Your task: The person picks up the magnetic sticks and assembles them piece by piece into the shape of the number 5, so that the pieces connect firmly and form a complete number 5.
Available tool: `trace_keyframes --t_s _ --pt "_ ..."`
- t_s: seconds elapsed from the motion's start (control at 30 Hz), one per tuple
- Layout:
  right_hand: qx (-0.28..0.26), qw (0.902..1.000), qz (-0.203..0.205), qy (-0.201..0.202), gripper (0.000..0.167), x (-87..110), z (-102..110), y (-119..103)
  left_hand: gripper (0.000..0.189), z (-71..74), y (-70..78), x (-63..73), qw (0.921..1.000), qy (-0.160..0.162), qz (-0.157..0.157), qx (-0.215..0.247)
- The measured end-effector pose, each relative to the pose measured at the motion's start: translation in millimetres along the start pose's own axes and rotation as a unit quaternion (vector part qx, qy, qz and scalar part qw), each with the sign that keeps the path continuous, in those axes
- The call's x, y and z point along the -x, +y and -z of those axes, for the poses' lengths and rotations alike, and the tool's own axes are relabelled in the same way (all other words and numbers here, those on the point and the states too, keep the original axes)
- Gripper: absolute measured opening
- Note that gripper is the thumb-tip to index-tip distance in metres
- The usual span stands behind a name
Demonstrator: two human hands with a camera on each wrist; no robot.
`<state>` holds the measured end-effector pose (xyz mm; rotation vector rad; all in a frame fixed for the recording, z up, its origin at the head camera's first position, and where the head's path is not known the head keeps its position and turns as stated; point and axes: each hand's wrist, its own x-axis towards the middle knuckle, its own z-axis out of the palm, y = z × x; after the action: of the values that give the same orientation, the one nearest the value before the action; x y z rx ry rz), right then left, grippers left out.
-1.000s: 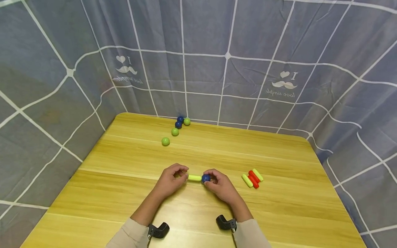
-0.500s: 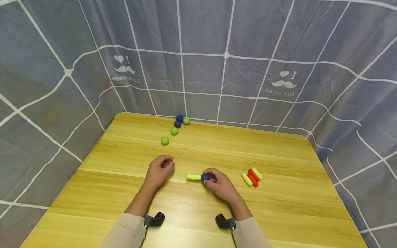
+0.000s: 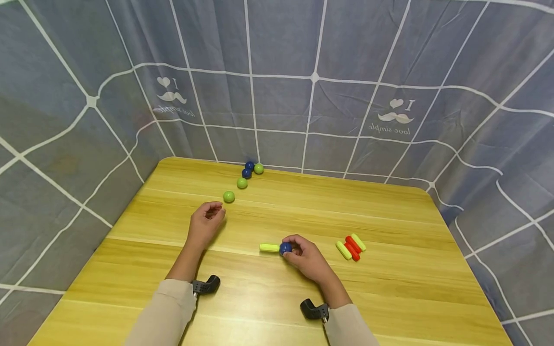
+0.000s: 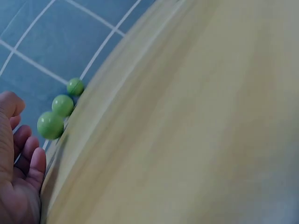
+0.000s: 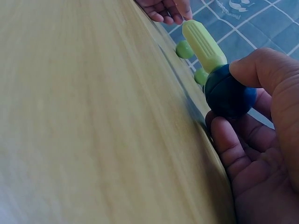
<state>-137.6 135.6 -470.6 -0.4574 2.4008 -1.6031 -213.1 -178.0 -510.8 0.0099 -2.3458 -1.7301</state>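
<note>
Between thumb and fingers, my right hand [image 3: 308,255] pinches a dark blue ball [image 5: 230,92]. A ribbed yellow-green rod [image 5: 204,45] is joined to that ball and points left in the head view. My left hand [image 3: 206,224] is empty, its fingers loosely bent, just short of the nearest green ball [image 3: 229,196]. In the left wrist view this green ball [image 4: 50,125] appears beyond the fingertips. Farther back lie a second green ball [image 3: 242,183], a third green ball [image 3: 258,168] and two blue balls [image 3: 246,173] close together.
Right of my right hand, two red rods [image 3: 352,248] lie between two yellow-green rods [image 3: 344,250] on the wooden table [image 3: 389,298]. A grey curtain [image 3: 285,105] with white grid lines hangs along the table's back and sides.
My left hand has let go of the yellow-green rod and moved left and away from me, toward the nearest green ball. The right hand has kept its hold on the blue ball.
</note>
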Motion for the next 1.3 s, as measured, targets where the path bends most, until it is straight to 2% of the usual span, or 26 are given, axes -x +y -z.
trace_keyframes --t_s 0.13,0.33,0.57,0.7,0.8,1.0,1.17,1.3 --pt "0.005 1.0000 -0.001 0.001 0.028 0.5 0.5 -0.7 0.037 6.5 -3.7 -12.4 0.9999 -0.015 0.001 0.001" --pt "0.001 1.0000 0.005 -0.001 0.028 -0.9 -1.1 2.3 0.042 13.1 -8.9 -29.9 0.9985 -0.046 -0.019 -0.023" --pt "0.010 0.9999 -0.003 0.006 0.029 -10.7 -7.7 37.0 0.042 11.5 -15.1 -50.4 0.9917 -0.059 -0.059 -0.098" --pt "0.007 1.0000 0.002 0.007 0.028 -11.4 -5.4 43.5 0.044 5.6 -14.4 -58.7 0.9874 -0.085 -0.066 -0.116" --pt "0.004 0.9999 0.006 0.007 0.028 -8.4 -4.0 37.7 0.045 2.5 -13.2 -62.1 0.9843 -0.098 -0.070 -0.129" --pt "0.009 0.9999 0.005 0.001 0.028 0.8 -1.2 4.3 0.041 0.7 -13.3 -61.7 0.9788 -0.093 -0.081 -0.164" --pt "0.007 1.0000 0.004 -0.001 0.027 2.0 1.6 -2.1 0.040 -3.6 -11.2 -59.0 0.9752 -0.093 -0.078 -0.186" --pt "0.002 1.0000 0.005 -0.004 0.027 0.9 1.2 0.4 0.039 -3.8 -9.9 -54.7 0.9771 -0.092 -0.065 -0.181"
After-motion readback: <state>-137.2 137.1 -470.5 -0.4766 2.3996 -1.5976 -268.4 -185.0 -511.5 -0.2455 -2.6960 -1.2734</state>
